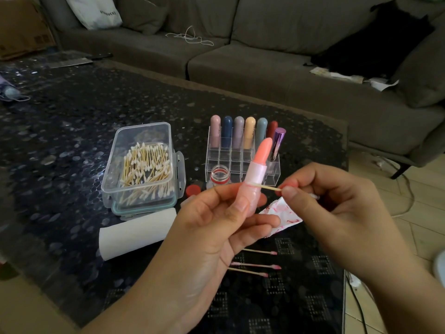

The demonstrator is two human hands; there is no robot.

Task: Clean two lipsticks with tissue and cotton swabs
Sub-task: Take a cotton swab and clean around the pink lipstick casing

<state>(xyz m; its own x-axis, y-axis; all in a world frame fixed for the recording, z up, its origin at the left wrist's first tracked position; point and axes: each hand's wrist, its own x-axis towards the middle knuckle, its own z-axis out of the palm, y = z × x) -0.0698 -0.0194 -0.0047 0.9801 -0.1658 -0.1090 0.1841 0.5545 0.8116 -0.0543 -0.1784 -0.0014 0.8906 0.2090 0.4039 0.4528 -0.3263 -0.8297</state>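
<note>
Far left on the sofa (240,59) a white bag (96,10) bears dark lettering too small to read; on the counter (60,116) a clear box (142,165) of swabs stands with a tissue roll (137,232) near it, and bare dark surface lies open to their left. The left hand (212,227) has its grip closed round a pink lipstick (255,174), upright above the counter before the rack (240,153). The right hand (337,208) pinches a swab (267,187) whose tip touches the tube's collar, a stained tissue (281,215) lies below, three used swabs (255,263) nearer, and the counter's right edge drops to the floor (397,225).
</note>
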